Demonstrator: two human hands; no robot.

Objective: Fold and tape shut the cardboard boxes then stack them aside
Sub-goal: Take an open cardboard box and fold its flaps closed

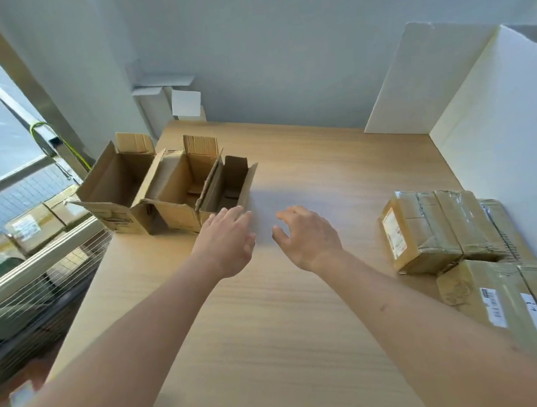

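Observation:
Three open cardboard boxes stand side by side at the table's left: a large one [113, 188] overhanging the edge, a middle one [177, 189], and a narrow one [229, 187] nearest the centre. Their flaps stand up. My left hand [228, 240] hovers just in front of the narrow box, fingers straight, holding nothing. My right hand [306, 235] is over bare table to its right, fingers relaxed and spread, empty. Taped, closed boxes [427, 230] lie at the right, with more [513, 307] in front of them. No tape roll is visible.
The wooden table [304, 314] has white foam boards [496, 135] standing along its right and back right. A wall is behind, with small white boxes [185, 103] at the back left corner. A window railing and parcels [33, 226] lie beyond the left edge.

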